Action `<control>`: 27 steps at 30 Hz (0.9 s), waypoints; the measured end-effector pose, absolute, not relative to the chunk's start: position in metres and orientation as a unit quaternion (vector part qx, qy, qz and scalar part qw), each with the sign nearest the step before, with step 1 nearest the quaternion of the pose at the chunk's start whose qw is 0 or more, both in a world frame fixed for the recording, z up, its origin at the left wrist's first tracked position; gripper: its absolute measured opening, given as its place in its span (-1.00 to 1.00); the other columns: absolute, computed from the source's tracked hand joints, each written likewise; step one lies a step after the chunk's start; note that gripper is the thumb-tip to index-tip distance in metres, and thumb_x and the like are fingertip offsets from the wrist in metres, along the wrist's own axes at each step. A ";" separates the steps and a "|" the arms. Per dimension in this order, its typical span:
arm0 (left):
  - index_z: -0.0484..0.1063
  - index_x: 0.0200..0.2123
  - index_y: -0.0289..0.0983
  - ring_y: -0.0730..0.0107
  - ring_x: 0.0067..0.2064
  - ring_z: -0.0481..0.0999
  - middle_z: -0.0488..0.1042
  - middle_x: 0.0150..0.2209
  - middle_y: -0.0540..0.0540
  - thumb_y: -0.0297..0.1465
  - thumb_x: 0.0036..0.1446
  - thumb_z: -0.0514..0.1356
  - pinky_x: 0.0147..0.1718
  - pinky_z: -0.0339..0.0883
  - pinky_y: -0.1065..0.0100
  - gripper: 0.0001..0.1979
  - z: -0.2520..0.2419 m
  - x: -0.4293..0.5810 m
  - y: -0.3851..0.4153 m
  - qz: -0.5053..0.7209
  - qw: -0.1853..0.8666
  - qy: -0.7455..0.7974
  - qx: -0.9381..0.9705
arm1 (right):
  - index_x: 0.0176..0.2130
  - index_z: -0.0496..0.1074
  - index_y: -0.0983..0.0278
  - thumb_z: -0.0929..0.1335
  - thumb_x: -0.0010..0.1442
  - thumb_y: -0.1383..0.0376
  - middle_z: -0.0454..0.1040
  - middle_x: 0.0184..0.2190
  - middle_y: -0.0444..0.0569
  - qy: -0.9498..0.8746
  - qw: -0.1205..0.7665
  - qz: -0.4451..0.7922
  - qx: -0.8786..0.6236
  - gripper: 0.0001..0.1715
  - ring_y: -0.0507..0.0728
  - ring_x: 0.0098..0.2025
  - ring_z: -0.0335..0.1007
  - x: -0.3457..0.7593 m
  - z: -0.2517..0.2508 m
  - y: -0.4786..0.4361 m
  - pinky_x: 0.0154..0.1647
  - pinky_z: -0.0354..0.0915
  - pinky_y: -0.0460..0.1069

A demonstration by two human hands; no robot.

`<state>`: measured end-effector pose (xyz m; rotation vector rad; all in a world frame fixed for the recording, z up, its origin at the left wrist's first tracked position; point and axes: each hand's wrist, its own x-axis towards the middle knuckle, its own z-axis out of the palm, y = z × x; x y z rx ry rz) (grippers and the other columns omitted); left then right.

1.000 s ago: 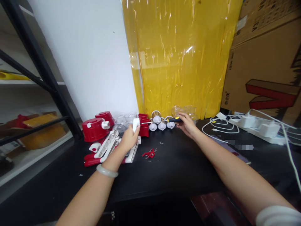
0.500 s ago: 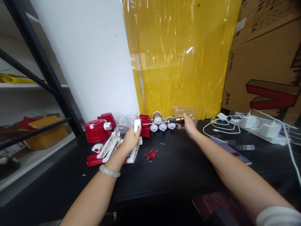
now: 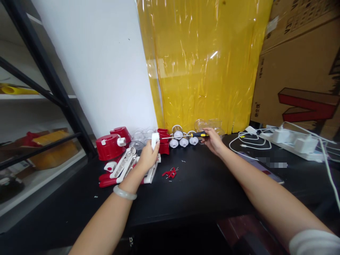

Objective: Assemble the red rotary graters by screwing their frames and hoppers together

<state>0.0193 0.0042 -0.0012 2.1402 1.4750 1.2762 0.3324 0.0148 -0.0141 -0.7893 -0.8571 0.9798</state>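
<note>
Two hands, one screwdriver (image 3: 198, 134) and a white plastic part (image 3: 155, 139) above the far side of a black counter (image 3: 202, 198).
The left hand (image 3: 148, 156) pinches the white part between thumb and fingers; the right hand (image 3: 213, 142) grips the screwdriver's black-and-yellow handle, its shaft lying nearly level and pointing left, the tip appearing to meet the part. Below, small red plastic pieces (image 3: 171, 173) lie in a cluster on the counter. To the left are red round housings (image 3: 110, 148) and white-and-red handles (image 3: 123, 170), partly behind the left forearm; white-capped cylinders (image 3: 184, 142) stand beyond the shaft, and a power strip (image 3: 308, 153) sits at far right.
</note>
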 end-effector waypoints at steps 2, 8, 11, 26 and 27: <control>0.27 -0.16 -0.24 0.26 -0.61 0.48 0.44 -0.56 0.01 0.00 0.32 0.01 -0.52 0.30 0.29 -0.60 -0.001 0.020 0.003 0.436 0.125 0.505 0.735 | -0.25 0.34 0.15 0.41 -0.01 0.18 0.35 -0.50 -0.25 -0.385 0.726 0.444 -0.358 -0.72 0.00 -0.56 0.24 0.333 -0.014 0.014 -0.53 0.25 -0.07; 0.27 -0.15 -0.23 0.25 -0.61 0.48 0.43 -0.57 0.01 0.00 0.32 0.02 -0.52 0.33 0.27 -0.60 0.000 0.021 0.002 0.437 0.132 0.507 0.732 | -0.34 0.34 0.16 0.38 0.10 -0.15 0.35 -0.57 -0.18 -0.389 0.746 0.382 -0.383 -0.55 0.04 -0.61 0.22 0.333 -0.019 0.020 -0.60 0.20 -0.04; 0.28 -0.13 -0.24 0.24 -0.60 0.50 0.46 -0.53 -0.01 0.01 0.31 0.02 -0.52 0.33 0.27 -0.59 -0.001 0.020 0.002 0.440 0.140 0.505 0.729 | -0.36 0.34 0.15 0.39 0.06 -0.27 0.21 -0.67 -0.24 -0.417 0.734 0.348 -0.408 -0.42 0.02 -0.66 0.10 0.334 -0.023 0.023 -0.60 0.22 -0.02; 0.27 -0.12 -0.24 0.24 -0.58 0.52 0.47 -0.52 -0.02 0.01 0.33 0.00 -0.49 0.36 0.26 -0.58 -0.001 0.019 0.004 0.451 0.134 0.497 0.729 | -0.30 0.34 0.17 0.48 -0.06 0.09 0.38 -0.48 -0.26 -0.389 0.730 0.436 -0.355 -0.62 -0.04 -0.58 0.23 0.331 -0.023 0.020 -0.55 0.26 -0.09; 0.26 -0.13 -0.24 0.24 -0.58 0.52 0.46 -0.53 -0.01 0.02 0.33 -0.01 -0.49 0.36 0.25 -0.58 -0.001 0.019 0.003 0.451 0.135 0.497 0.729 | -0.31 0.33 0.17 0.48 -0.06 0.10 0.38 -0.47 -0.25 -0.390 0.730 0.438 -0.351 -0.63 -0.04 -0.57 0.24 0.332 -0.023 0.020 -0.55 0.26 -0.09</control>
